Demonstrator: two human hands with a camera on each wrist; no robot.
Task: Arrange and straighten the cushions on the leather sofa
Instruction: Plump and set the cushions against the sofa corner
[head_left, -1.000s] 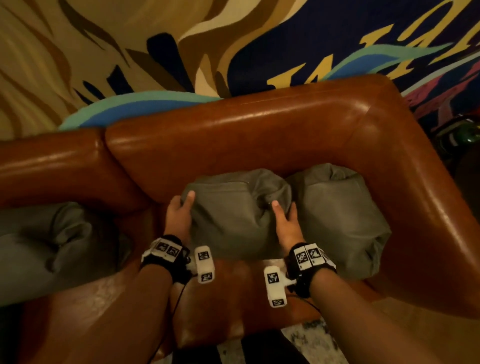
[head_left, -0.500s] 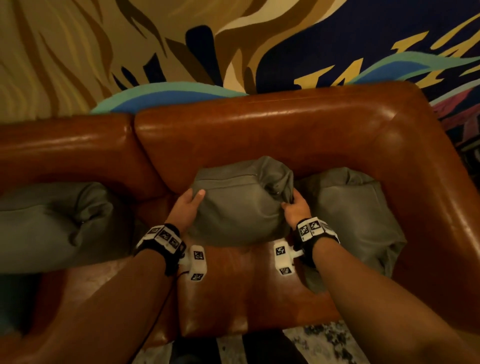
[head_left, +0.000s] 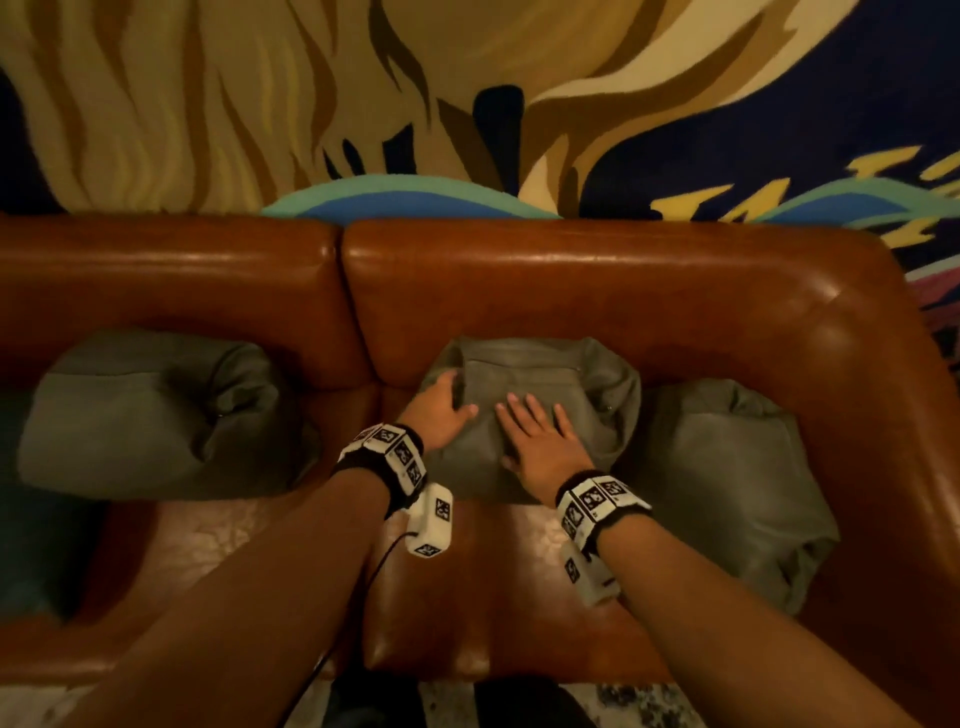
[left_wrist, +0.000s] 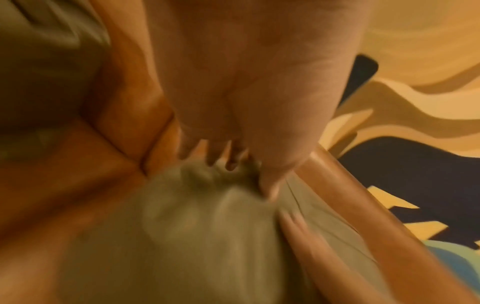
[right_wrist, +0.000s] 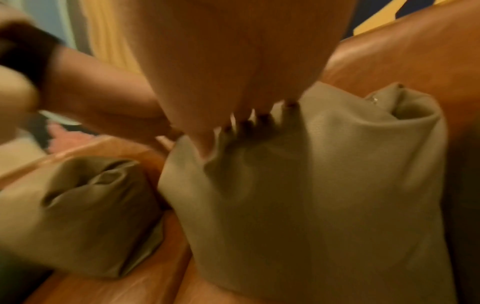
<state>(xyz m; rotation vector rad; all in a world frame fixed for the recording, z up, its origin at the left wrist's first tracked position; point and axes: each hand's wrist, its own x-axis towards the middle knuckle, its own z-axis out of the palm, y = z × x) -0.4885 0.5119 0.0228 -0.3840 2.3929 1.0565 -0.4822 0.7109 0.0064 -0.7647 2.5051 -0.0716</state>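
From my head camera I look down on the leather sofa (head_left: 597, 280), its back against a patterned rug (head_left: 260, 104). Three grey-green cushions lean on the backrest. The middle cushion (head_left: 545, 374) sits just right of the seam between the two back sections, and both my hands are on it. My right hand (head_left: 540, 441) lies flat on its front face, fingers (head_left: 524, 410) straight and spread, gripping nothing; I judge it is pressing the filling smooth. My left hand (head_left: 439, 415) cups the cushion's left edge, thumb across the front and the other fingers hidden behind the fabric, probably to steady that side while the other hand pats. The right cushion (head_left: 727, 483) slumps in the corner by the armrest, touching the middle one. The left cushion (head_left: 150, 415) stands well apart on the other seat, one corner dented in.

The left wrist view is blurred. My left-hand fingers (left_wrist: 270, 185) dig into the bunched top corner of the cushion; how tightly they close, I cannot tell.

The right wrist view shows my palm down on the cushion's front, fingertips (right_wrist: 259, 121) stretched flat towards its top edge. The far upper corner is folded open, so in my judgement it needs tucking in.
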